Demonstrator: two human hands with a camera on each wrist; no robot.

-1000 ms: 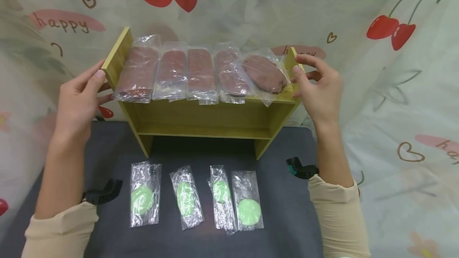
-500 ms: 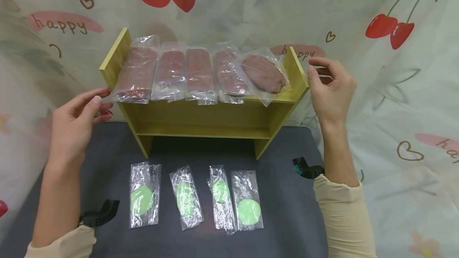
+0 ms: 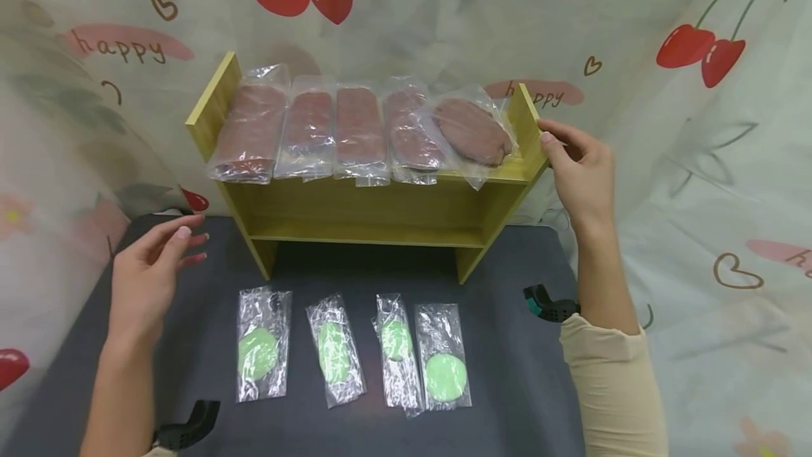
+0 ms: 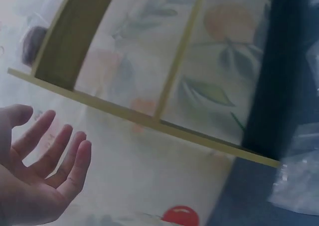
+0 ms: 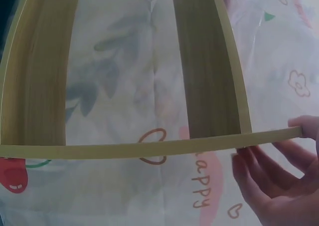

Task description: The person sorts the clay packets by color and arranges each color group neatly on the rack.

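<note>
A small yellow wooden shelf [image 3: 364,234] stands upright on the dark table. On its top board lie several clear bags of brown-red, meat-like slabs; the rightmost bag [image 3: 472,131] holds an oval one. My right hand [image 3: 582,175] is at the right side panel. In the right wrist view, the fingers [image 5: 254,178] lie along the panel's outer face and a digit curls over its end, pinching it. My left hand [image 3: 146,270] hovers left of the shelf, apart from it, fingers loosely bent with nothing in them. The left wrist view shows those fingers [image 4: 77,171] spread below the side panel.
Several clear bags with pale green discs, such as the leftmost bag [image 3: 259,352] and the rightmost green-disc bag [image 3: 445,376], lie in a row on the table [image 3: 514,372] before the shelf. A cherry-printed cloth [image 3: 444,13] hangs behind and at the sides.
My left hand has let go of the left side panel and come down toward the table. My right hand moved off the right panel, then back onto its edge. The shelf stays put.
</note>
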